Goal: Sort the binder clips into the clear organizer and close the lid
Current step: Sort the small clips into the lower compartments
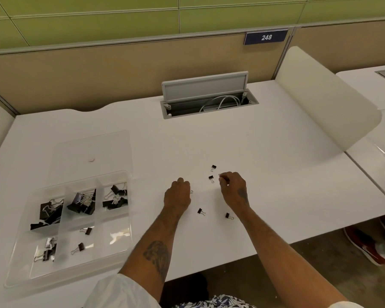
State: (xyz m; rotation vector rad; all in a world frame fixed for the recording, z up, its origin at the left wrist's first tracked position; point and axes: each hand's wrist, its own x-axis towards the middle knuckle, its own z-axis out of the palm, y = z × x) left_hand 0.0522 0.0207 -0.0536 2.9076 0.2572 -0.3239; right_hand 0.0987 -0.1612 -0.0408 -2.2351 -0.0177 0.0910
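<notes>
The clear organizer (pixel 13 272) is nearest me and sits to the left of both hands, its long side running away from me. Two small clips lie in its near middle compartment (pixel 81 238), and the far row is stocked. My left hand (pixel 177 194) is the nearer one to it, so any drop goes leftward across the desk (pixel 276 174). Just ahead of my wrists lie two loose clips (pixel 201 211), one between my forearms and one by my right wrist. My left hand is curled tight, knuckles up. A wire loop (pixel 191 191) pokes out at its side, so I judge it is closed round a binder clip whose body I cannot see. My right hand (pixel 233 187) is narrowed to a pinch, with thumb and fingertips on the wire handle of another binder clip (pixel 220 175). Just beyond lie two more clips (pixel 211 178). Farther back, the lid (pixel 91 150) lies open behind the organizer.
</notes>
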